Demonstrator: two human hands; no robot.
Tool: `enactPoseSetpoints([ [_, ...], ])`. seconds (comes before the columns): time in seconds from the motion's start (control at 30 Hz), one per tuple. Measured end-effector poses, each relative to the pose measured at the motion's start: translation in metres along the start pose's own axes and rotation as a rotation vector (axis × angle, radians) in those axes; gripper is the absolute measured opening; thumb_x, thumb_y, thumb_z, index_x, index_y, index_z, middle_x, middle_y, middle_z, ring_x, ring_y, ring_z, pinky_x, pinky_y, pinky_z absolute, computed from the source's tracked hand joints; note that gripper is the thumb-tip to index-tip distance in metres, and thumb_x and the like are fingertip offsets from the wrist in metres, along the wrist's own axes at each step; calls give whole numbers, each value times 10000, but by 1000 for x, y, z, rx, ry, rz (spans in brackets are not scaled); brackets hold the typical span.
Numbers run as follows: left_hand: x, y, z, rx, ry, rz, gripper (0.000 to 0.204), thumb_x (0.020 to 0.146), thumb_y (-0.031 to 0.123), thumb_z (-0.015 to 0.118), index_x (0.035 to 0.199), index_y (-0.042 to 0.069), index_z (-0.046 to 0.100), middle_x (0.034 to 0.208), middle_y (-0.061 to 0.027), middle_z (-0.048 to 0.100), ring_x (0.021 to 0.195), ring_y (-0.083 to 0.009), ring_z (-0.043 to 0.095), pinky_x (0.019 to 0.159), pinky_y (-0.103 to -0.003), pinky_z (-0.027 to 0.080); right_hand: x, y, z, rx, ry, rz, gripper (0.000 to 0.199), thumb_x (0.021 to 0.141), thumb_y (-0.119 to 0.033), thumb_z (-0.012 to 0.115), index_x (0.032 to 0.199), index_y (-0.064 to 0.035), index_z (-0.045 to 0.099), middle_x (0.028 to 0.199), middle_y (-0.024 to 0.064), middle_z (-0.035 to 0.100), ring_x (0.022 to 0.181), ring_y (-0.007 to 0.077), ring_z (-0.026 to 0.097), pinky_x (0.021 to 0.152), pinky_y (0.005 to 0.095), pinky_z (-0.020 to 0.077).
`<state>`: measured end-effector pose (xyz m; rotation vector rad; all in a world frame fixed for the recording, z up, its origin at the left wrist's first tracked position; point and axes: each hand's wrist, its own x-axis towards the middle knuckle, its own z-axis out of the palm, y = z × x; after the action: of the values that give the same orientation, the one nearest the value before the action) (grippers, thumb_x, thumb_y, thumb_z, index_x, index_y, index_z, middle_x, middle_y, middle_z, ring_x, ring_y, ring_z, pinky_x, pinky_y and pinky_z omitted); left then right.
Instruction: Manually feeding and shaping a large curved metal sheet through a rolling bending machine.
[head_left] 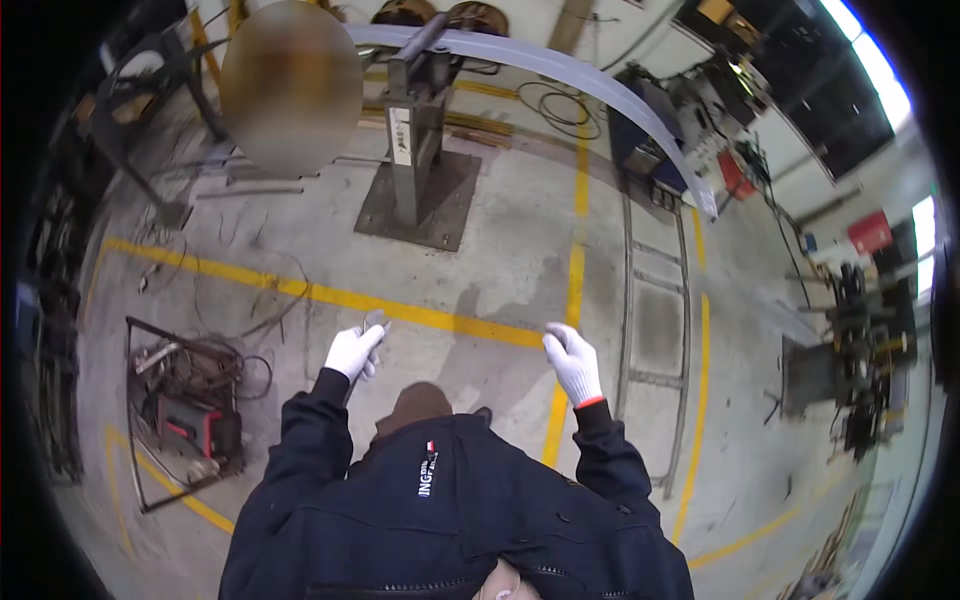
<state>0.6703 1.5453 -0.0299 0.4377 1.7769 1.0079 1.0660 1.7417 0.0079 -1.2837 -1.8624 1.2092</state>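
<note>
- L hand (354,352), white glove: grip closed on small grey item (375,318), kind unclear. Item's end pokes out above thumb side, prob. so it stays free of fingers.
- R hand (573,364), white glove w/ orange-red cuff edge: fingers curled, thumb up; can't tell if grip is fully closed or has anything in it. Held approx. level w/ L hand, well apart.
- Gloves on both, prob. vs. sharp or dirty metal.
- Steel post (404,165), upright on sq. baseplate (455,225), ahead of hands; wide plate prob. for stability.
- Long pale bar (560,62), across at post's upper end; bend likely partly lens.
- Red/blk machine (188,428), lower L, inside blk metal frame (130,400); frame prob. guards or carries it. Cables (262,375) loose beside.
- Ladder-like metal frame (657,379), flat on floor, R of R hand, between yellow lines (704,370); lines prob. mark off areas.
</note>
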Motion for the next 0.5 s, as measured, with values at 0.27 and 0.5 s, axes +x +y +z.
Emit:
enactPoseSetpoints([
  [0.27,165,112,100,-368,49,2,299,1043,371,659,1048,73,657,742,-55,675,490,-139,614,428,-293,471,321,-18,-8,7,-267,-130,343,992,-187,722,1269,14,703,1136,145,778,1045,177,732,944,311,554],
  [0.5,359,194,145,-460,25,43,229,1065,282,595,1041,57,630,762,-50,692,523,-132,631,460,-278,482,527,-80,-3,-180,-408,-265,331,998,-156,711,1282,13,698,1100,104,768,990,137,709,907,290,552],
])
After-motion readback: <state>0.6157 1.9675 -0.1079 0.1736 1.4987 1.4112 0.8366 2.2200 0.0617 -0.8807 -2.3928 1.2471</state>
